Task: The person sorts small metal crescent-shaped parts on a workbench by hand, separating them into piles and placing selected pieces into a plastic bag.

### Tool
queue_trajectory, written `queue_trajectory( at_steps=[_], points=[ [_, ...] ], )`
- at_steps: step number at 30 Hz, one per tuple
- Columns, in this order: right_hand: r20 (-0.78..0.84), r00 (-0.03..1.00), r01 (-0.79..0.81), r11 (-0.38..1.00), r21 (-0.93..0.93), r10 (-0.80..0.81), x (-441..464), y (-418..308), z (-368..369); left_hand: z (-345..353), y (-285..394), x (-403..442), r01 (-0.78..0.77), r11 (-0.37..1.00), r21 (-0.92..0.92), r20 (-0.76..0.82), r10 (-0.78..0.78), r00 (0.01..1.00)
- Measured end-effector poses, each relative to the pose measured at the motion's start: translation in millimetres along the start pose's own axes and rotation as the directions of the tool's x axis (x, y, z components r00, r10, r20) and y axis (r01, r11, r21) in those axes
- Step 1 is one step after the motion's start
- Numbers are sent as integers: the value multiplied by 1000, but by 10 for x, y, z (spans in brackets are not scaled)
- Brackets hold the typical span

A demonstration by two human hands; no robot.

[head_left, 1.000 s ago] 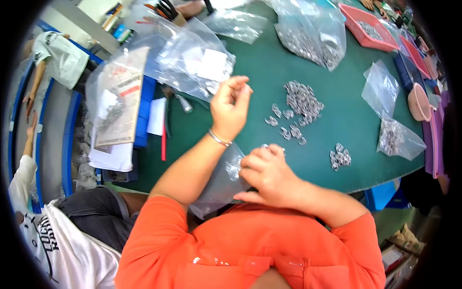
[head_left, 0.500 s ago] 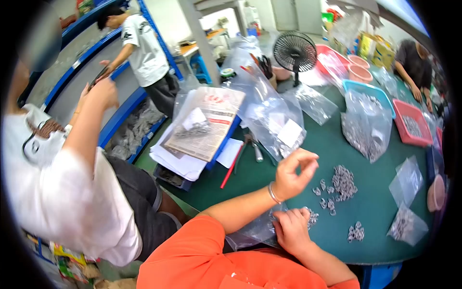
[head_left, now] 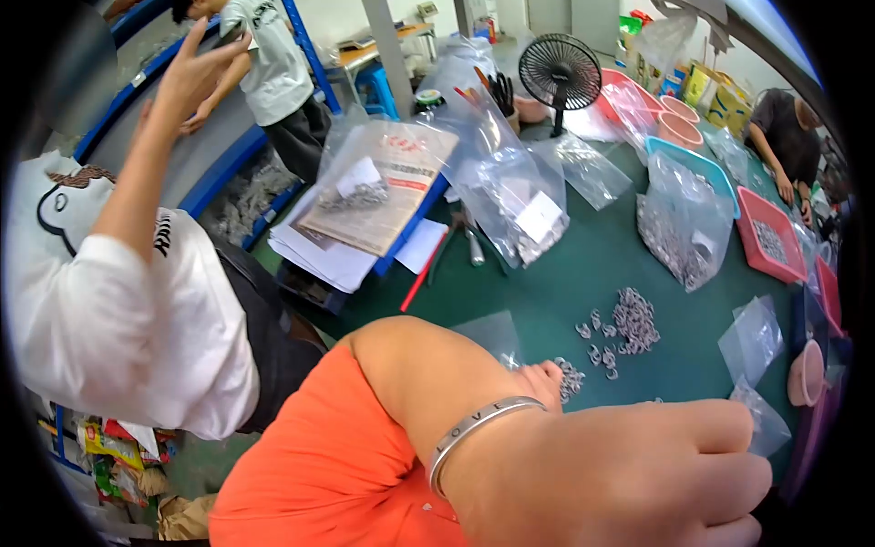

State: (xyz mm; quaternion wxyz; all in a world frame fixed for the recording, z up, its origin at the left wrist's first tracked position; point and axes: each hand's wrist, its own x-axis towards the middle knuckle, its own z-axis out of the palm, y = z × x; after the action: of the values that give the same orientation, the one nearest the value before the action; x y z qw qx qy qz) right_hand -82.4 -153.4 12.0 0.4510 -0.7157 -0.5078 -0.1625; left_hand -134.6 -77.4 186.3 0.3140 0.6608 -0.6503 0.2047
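Note:
My left hand (head_left: 656,465), with a metal bracelet at the wrist, is raised close to the camera at the lower right. Its fingers are curled in, and whatever they may hold is hidden. Behind that wrist my right hand (head_left: 544,381) shows only in part, low at the table edge, fingers bent together; their tips cannot be seen. It is beside a small pile of metal parts (head_left: 570,378) and a clear plastic bag (head_left: 492,335). Farther back on the green table (head_left: 547,292) lies a larger pile of curved metal parts (head_left: 635,321), with several loose ones to its left.
Bagged parts (head_left: 684,237), a black fan (head_left: 560,75) and a pink basket (head_left: 770,239) stand farther back. Papers (head_left: 383,182) and a red stick (head_left: 424,273) lie left. A person in white (head_left: 118,319) is close at left; others are behind and at far right.
The view first swung up and left, showing the fan and nearby people. My left hand has come up towards the camera and right, its fingers curling in. The nearby person's hand has opened out.

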Motion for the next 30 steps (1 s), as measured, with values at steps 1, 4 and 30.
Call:
queue_trajectory(
  at_steps=[1,4,30],
  points=[
    [-5,1000,2,1000,-10,-3,-13,1,9,-32,29,4,33,999,-16,32,-32,999],
    [22,1000,-15,1000,-10,15,-7,-2,-4,-502,102,-58,208,976,-56,40,-206,978],
    [173,973,149,988,49,-156,-175,-117,-902,116,-50,-995,667,716,207,114,-694,711]
  ],
)
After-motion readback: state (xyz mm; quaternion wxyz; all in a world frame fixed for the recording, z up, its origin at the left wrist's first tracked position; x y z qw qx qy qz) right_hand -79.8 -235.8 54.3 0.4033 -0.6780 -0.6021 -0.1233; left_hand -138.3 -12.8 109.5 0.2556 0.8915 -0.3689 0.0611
